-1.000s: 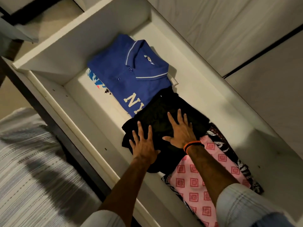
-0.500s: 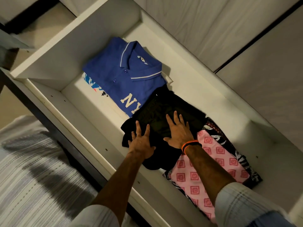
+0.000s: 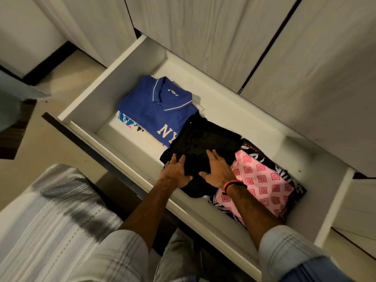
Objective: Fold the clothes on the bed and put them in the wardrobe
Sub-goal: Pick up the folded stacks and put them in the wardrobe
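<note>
My left hand [image 3: 176, 173] and right hand [image 3: 218, 172] press flat, fingers straight, on the black garment [image 3: 205, 143]; I should smooth it square before letting go.

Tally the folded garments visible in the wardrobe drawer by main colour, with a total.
Blue: 1, the blue polo shirt with white letters
Black: 1, the black folded garment under both hands
Pink: 1, the pink square-patterned cloth
Black-and-white print: 1, the patterned cloth under the pink one
White with blue print: 1, the garment under the polo
Total: 5
</note>
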The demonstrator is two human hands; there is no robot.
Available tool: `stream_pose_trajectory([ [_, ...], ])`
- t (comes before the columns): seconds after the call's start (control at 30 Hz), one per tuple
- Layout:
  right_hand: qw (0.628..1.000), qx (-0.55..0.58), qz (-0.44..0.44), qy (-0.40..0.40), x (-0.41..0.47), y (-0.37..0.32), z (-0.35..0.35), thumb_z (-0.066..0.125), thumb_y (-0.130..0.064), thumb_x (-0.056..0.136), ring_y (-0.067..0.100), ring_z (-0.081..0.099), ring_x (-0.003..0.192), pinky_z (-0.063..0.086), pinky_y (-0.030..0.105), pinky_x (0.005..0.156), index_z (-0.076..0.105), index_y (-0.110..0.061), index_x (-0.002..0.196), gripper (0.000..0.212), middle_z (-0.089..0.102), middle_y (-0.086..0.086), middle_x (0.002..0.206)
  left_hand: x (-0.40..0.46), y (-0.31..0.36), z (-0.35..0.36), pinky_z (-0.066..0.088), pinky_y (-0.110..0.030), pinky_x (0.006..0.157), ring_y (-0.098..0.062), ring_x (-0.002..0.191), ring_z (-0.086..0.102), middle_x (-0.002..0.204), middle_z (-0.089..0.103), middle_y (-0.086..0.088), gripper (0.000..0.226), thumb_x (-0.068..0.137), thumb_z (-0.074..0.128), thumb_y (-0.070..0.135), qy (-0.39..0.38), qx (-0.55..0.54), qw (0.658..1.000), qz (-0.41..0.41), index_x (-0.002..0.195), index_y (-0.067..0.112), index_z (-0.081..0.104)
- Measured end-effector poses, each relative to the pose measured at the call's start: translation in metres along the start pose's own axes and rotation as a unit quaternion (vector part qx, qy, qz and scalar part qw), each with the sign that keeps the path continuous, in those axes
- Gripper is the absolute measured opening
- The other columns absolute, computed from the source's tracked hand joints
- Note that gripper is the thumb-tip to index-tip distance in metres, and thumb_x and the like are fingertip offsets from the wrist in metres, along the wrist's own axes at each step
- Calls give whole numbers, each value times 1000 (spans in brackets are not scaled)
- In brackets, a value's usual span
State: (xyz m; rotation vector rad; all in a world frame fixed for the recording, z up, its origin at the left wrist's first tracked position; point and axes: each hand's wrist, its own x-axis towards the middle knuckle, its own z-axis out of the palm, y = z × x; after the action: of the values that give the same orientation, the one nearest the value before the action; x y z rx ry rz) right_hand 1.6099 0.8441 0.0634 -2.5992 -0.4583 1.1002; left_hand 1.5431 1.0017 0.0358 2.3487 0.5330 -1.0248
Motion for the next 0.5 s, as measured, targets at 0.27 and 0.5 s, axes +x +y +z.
stream_pose_trajectory([
  [0.27, 997, 60, 9, 43, -69, -5, 9, 68, -33, 90, 31, 24, 147, 28, 42, 119, 20, -13, 155, 83, 19, 12, 162, -62, 5, -6, 29, -45, 117, -35, 143, 29, 158, 24, -13, 82, 89, 66, 42, 6, -9, 999, 39, 154, 18, 22],
  [0.5, 993, 96, 14, 64, -124, -6, 31, 65, -33, 92, 31, 34, 142, 32, 40, 116, 27, -11, 152, 74, 34, 12, 155, -110, 2, -1, 32, -42, 116, -30, 141, 34, 154, 35, -12, 76, 91, 65, 40, 22, 30, 997, 66, 151, 13, 28],
])
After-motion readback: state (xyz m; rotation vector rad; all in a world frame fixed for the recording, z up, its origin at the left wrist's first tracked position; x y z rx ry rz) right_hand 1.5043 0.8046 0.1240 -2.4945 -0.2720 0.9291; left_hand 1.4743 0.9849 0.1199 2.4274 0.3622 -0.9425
